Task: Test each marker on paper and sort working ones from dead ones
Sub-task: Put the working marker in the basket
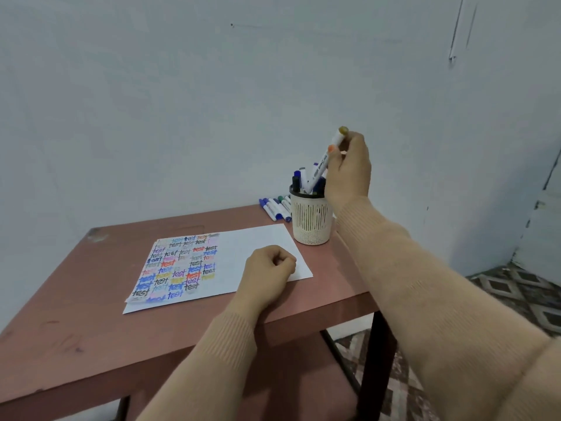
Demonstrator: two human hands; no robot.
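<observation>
A white sheet of paper (258,247) lies on the reddish-brown table (91,314), its left half filled with the word "test" in many colours. My left hand (268,270) rests on the sheet's right part with fingers curled and nothing seen in it. My right hand (349,168) pinches a white marker with a yellowish cap (326,158), tilted, its lower end inside a cream perforated cup (312,221). Several other markers (299,180) stand in that cup. A row of several markers (276,206) lies flat behind the cup's left side.
The table stands against a pale wall, its right edge just beyond the cup. A lower shelf (288,375) and dark legs show under the tabletop. Patterned floor tiles (516,296) lie to the right.
</observation>
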